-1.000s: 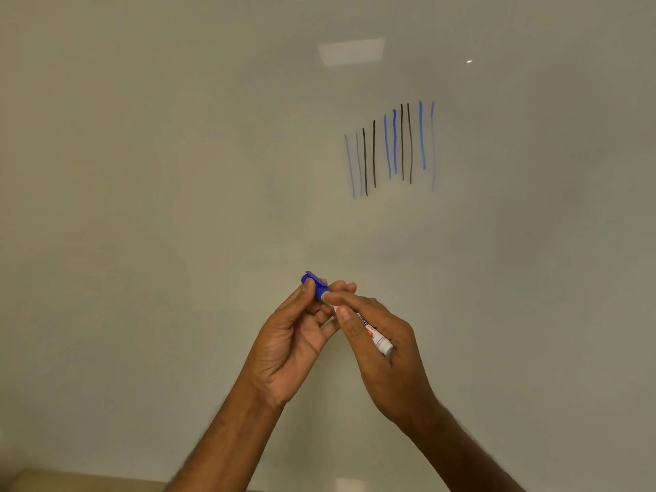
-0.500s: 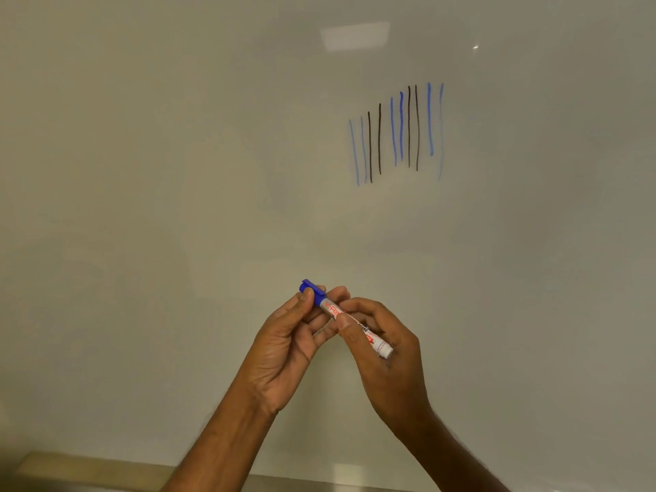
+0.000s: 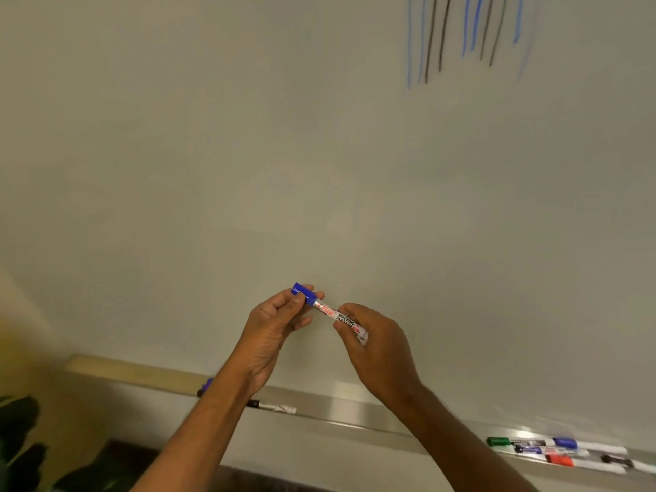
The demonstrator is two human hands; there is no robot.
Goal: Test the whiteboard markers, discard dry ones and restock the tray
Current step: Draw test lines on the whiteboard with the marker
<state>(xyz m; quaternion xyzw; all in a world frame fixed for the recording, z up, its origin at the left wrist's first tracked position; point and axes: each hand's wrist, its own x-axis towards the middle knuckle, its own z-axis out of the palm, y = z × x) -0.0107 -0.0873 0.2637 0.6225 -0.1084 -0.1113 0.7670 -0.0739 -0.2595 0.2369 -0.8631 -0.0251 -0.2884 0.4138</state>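
I hold a white whiteboard marker [image 3: 337,316] with a blue cap [image 3: 304,294] in front of the whiteboard [image 3: 248,136]. My left hand [image 3: 273,332] pinches the capped end between thumb and fingers. My right hand [image 3: 380,346] grips the barrel's lower end. The cap sits on the marker. Along the board's lower edge runs a metal tray [image 3: 355,417]. On its right lie several markers [image 3: 557,450] with green, blue, red and black caps. Behind my left forearm lie a blue-capped marker [image 3: 207,386] and a black-capped one [image 3: 273,407].
Blue and black test strokes [image 3: 461,37] stand at the board's upper right. Dark plant leaves [image 3: 21,442] show at the bottom left, below the tray's left end.
The view has tilted down, so the strokes sit at the top edge and the tray with its markers has come into sight. My hands have slid slightly apart along the capped marker.
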